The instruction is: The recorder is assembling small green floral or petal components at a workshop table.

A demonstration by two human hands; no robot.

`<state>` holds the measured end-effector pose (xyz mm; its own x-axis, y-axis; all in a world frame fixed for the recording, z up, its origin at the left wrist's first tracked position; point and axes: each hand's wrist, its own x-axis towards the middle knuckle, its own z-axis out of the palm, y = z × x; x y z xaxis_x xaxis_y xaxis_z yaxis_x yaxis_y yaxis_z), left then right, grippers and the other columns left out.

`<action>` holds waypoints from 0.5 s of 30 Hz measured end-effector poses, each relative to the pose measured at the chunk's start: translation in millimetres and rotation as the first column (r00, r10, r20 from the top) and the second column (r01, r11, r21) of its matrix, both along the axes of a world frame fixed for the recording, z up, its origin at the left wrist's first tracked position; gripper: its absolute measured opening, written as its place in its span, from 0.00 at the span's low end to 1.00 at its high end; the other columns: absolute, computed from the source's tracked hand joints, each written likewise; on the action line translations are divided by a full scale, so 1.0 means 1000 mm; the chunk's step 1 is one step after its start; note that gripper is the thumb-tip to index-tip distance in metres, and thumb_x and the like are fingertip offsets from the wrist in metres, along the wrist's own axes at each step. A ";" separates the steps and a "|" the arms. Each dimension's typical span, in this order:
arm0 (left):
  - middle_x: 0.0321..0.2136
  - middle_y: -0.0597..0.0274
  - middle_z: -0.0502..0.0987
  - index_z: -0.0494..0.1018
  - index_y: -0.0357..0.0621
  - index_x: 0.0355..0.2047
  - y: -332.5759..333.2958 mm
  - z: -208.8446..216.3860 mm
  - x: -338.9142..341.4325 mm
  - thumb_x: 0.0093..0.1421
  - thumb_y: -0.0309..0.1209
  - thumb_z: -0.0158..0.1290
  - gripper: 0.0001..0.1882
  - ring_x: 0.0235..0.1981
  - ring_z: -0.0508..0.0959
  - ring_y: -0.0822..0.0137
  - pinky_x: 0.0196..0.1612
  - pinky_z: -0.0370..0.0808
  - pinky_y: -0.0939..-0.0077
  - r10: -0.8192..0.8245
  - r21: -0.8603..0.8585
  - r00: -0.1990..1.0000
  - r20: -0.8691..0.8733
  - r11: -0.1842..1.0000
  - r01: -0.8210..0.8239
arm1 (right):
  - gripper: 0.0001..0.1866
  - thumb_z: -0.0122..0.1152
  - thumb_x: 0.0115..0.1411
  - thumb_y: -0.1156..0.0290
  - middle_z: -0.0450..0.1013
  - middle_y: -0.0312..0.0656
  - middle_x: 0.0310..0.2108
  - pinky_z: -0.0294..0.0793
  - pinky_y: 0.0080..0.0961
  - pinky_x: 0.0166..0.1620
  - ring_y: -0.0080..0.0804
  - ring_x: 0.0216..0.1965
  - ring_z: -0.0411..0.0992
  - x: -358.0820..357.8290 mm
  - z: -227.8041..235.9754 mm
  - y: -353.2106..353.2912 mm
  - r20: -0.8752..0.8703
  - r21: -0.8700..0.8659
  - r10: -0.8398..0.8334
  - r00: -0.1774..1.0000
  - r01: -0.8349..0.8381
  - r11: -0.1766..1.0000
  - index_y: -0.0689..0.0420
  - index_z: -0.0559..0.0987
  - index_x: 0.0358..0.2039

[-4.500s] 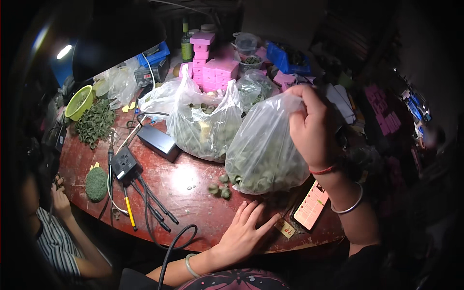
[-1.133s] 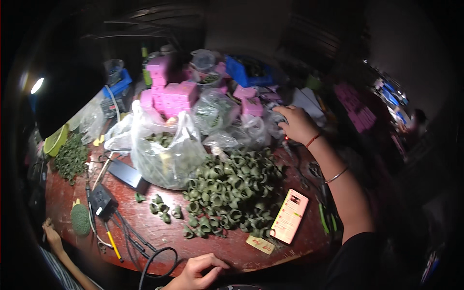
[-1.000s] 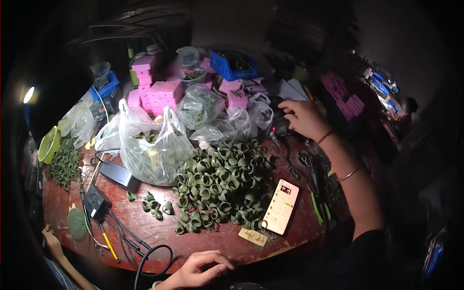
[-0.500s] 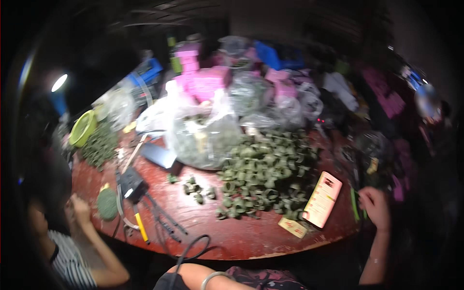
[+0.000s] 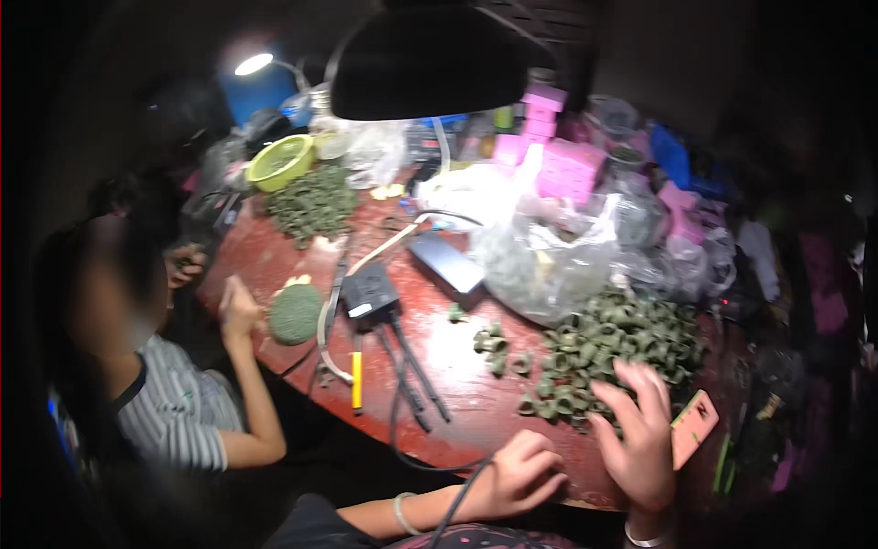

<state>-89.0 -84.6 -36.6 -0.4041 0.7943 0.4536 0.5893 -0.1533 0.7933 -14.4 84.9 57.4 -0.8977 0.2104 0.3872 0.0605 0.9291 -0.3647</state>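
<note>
My left hand (image 5: 521, 471) is above the near edge of the red table (image 5: 457, 375), its fingers curled in; whatever they might hold is hidden. A bracelet circles that wrist, and a black cable (image 5: 450, 514) crosses in front of the forearm. To its right, my right hand (image 5: 637, 435) is raised with fingers spread and nothing in them, at the near side of a heap of small dark green ring-like pieces (image 5: 622, 339). That hand covers part of a phone (image 5: 693, 428) with a lit screen. Several loose green pieces (image 5: 491, 346) lie left of the heap.
At left sits a person in a striped shirt (image 5: 183, 403), hands at the table edge near a round green pad (image 5: 295, 314). Around lie a black adapter (image 5: 369, 295), yellow cutter (image 5: 357, 380), dark box (image 5: 446, 263), plastic bag (image 5: 540, 265), green basket (image 5: 281, 163) and overhead lamp (image 5: 430, 64).
The view has swung left, bringing the lamp shade into sight. My right hand has moved from beyond the phone to the heap's near side. My left hand has come into view.
</note>
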 end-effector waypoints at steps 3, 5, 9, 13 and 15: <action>0.43 0.50 0.68 0.72 0.37 0.42 -0.010 0.003 -0.004 0.49 0.30 0.66 0.21 0.47 0.70 0.54 0.48 0.70 0.61 0.147 -0.079 0.986 -0.074 0.985 -0.153 | 0.25 0.66 0.54 0.73 0.59 0.51 0.61 0.57 0.44 0.62 0.53 0.61 0.57 -0.028 -0.019 0.017 -0.194 0.039 -0.323 0.926 0.336 0.941 0.58 0.72 0.53; 0.53 0.42 0.58 0.68 0.37 0.51 -0.002 0.005 -0.005 0.46 0.34 0.68 0.33 0.55 0.65 0.48 0.56 0.66 0.58 0.159 -0.066 0.987 -0.024 0.985 -0.161 | 0.24 0.66 0.56 0.65 0.61 0.54 0.58 0.61 0.44 0.59 0.55 0.59 0.60 -0.026 -0.045 0.051 -0.344 -0.134 -0.460 0.819 0.442 0.887 0.56 0.73 0.53; 0.64 0.34 0.45 0.63 0.48 0.62 0.019 0.014 -0.012 0.41 0.45 0.71 0.48 0.64 0.49 0.31 0.63 0.53 0.40 0.134 -0.104 0.954 -0.269 0.981 -0.167 | 0.23 0.64 0.58 0.60 0.65 0.54 0.53 0.67 0.40 0.54 0.52 0.54 0.66 -0.022 -0.073 0.078 -0.298 -0.209 -0.443 0.846 0.395 0.894 0.56 0.74 0.51; 0.65 0.30 0.42 0.56 0.52 0.65 0.033 0.007 -0.019 0.37 0.48 0.72 0.56 0.65 0.45 0.27 0.62 0.50 0.32 0.188 -0.135 0.932 -0.309 0.962 -0.238 | 0.22 0.64 0.58 0.59 0.66 0.56 0.48 0.67 0.44 0.50 0.55 0.48 0.67 -0.037 -0.073 0.041 -0.291 -0.186 -0.456 0.841 0.418 0.889 0.56 0.75 0.49; 0.65 0.29 0.43 0.56 0.51 0.65 0.035 0.001 -0.017 0.38 0.50 0.71 0.56 0.64 0.47 0.26 0.62 0.50 0.31 0.206 -0.103 0.914 -0.350 0.961 -0.256 | 0.21 0.63 0.58 0.59 0.66 0.54 0.48 0.67 0.44 0.50 0.53 0.47 0.67 -0.040 -0.070 0.025 -0.322 -0.164 -0.459 0.828 0.429 0.888 0.55 0.75 0.49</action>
